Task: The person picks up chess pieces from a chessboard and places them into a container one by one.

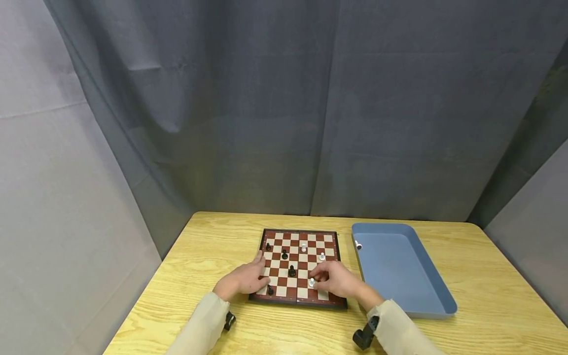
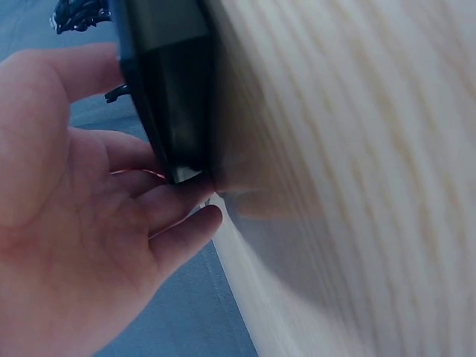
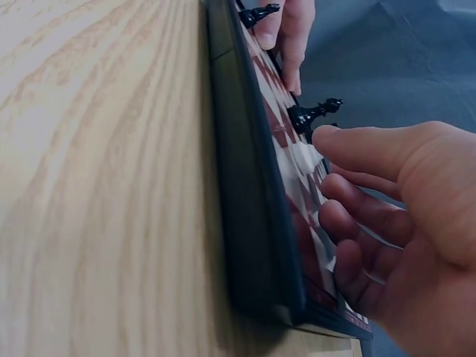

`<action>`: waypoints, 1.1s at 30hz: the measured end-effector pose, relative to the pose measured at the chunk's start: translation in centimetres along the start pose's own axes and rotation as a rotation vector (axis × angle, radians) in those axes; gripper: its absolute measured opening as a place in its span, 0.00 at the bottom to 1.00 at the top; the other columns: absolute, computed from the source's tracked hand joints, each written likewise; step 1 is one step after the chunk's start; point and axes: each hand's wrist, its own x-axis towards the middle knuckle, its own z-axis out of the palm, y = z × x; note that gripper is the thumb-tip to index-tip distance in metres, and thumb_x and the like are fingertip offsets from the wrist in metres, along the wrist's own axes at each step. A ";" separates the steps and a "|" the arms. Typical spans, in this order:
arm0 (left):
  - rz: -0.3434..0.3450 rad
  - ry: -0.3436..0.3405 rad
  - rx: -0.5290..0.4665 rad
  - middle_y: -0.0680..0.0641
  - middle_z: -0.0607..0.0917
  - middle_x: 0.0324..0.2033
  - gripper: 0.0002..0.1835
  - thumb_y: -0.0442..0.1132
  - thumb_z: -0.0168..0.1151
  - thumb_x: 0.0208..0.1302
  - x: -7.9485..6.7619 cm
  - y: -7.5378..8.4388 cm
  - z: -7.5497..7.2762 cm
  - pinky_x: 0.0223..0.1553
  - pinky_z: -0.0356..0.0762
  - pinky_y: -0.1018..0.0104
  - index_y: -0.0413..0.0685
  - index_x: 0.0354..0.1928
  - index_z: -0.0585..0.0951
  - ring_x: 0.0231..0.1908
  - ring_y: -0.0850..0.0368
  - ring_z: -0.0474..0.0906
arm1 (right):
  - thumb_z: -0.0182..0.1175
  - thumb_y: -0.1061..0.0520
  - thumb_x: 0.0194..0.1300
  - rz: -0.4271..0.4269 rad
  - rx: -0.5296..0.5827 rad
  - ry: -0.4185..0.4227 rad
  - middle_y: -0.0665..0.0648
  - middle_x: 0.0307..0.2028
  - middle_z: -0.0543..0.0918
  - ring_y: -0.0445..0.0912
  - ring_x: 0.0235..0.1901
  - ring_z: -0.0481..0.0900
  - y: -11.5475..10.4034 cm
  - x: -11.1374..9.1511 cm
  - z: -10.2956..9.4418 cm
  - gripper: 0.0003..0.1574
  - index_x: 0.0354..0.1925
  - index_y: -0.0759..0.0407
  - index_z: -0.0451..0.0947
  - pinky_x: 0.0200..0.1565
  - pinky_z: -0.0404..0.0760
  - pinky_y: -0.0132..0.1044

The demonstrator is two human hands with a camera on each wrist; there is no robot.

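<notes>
On my head feed, the white chess piece (image 1: pixel 312 282) stands on the near right part of the chessboard (image 1: pixel 303 292), right at the tips of the fingers of the right hand (image 1: pixel 339 280). I have thumb and index finger pinching it from its right side. The left hand (image 1: pixel 241 281) has its fingers relaxed along the board's left edge, the thumb over the top near a black chess piece (image 1: pixel 270 290). Three more black pieces stand on the left half, and two other white ones farther back on the right half.

Only the head view gives me the blue tray (image 1: pixel 399 261), on the desk (image 1: pixel 483 276) to the board's right, with a small white-and-dark object at its left wall. The left wrist view shows what I can't see from above: the lower fingers reach down beside the board's dark corner to the desk. The right wrist view adds the board's thick near side and the remaining fingers curled over the squares; the white piece itself is hard to make out there.
</notes>
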 end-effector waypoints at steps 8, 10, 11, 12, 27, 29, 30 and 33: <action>0.006 0.005 0.012 0.34 0.44 0.72 0.39 0.54 0.48 0.71 0.0 -0.1 -0.1 0.50 0.74 0.55 0.30 0.70 0.54 0.59 0.41 0.69 | 0.67 0.57 0.59 -0.006 -0.048 0.016 0.47 0.34 0.80 0.37 0.30 0.76 0.0 0.2 0.6 0.14 0.45 0.59 0.82 0.32 0.77 0.33; 0.007 0.003 0.014 0.34 0.44 0.72 0.39 0.54 0.47 0.71 0.0 -0.1 -0.1 0.49 0.74 0.55 0.30 0.70 0.54 0.59 0.42 0.69 | 0.67 0.56 0.59 0.002 -0.059 0.016 0.46 0.34 0.80 0.37 0.30 0.75 0.1 0.3 0.7 0.14 0.45 0.58 0.82 0.31 0.76 0.33; 0.007 0.003 0.013 0.34 0.44 0.72 0.39 0.54 0.47 0.71 0.0 -0.1 -0.2 0.49 0.74 0.55 0.30 0.70 0.54 0.59 0.41 0.69 | 0.66 0.56 0.60 0.009 -0.068 0.015 0.45 0.33 0.80 0.36 0.30 0.75 0.1 0.4 0.8 0.14 0.45 0.58 0.82 0.31 0.76 0.33; 0.006 0.002 0.013 0.34 0.44 0.72 0.39 0.54 0.47 0.71 0.0 -0.1 -0.2 0.50 0.74 0.55 0.30 0.70 0.54 0.60 0.41 0.69 | 0.66 0.55 0.60 0.012 -0.073 0.015 0.44 0.33 0.79 0.36 0.30 0.75 0.2 0.4 0.9 0.14 0.45 0.57 0.82 0.31 0.76 0.33; 0.006 -0.003 0.001 0.35 0.44 0.72 0.39 0.55 0.46 0.71 0.2 -0.3 0.2 0.55 0.70 0.53 0.32 0.71 0.53 0.61 0.42 0.66 | 0.66 0.57 0.59 -0.028 -0.139 0.061 0.42 0.28 0.78 0.35 0.26 0.73 0.4 0.4 1.4 0.08 0.39 0.54 0.84 0.28 0.74 0.32; 0.007 -0.003 0.003 0.35 0.43 0.72 0.39 0.55 0.46 0.72 0.2 -0.3 0.2 0.54 0.71 0.54 0.32 0.71 0.52 0.61 0.43 0.67 | 0.66 0.57 0.60 -0.030 -0.135 0.062 0.42 0.28 0.78 0.35 0.26 0.73 0.4 0.4 1.4 0.07 0.39 0.53 0.84 0.28 0.74 0.32; 0.008 -0.002 0.004 0.35 0.43 0.72 0.39 0.55 0.45 0.72 0.2 -0.3 0.2 0.53 0.72 0.54 0.32 0.71 0.53 0.61 0.43 0.67 | 0.66 0.57 0.60 -0.032 -0.132 0.062 0.42 0.29 0.78 0.35 0.26 0.73 0.5 0.4 1.4 0.07 0.39 0.53 0.84 0.28 0.74 0.32; 0.010 -0.006 0.006 0.35 0.43 0.72 0.39 0.55 0.45 0.72 0.1 -0.3 0.1 0.52 0.73 0.55 0.32 0.71 0.52 0.60 0.43 0.68 | 0.66 0.57 0.60 -0.041 -0.122 0.068 0.41 0.29 0.78 0.35 0.27 0.73 0.5 0.3 1.4 0.06 0.38 0.53 0.84 0.29 0.74 0.32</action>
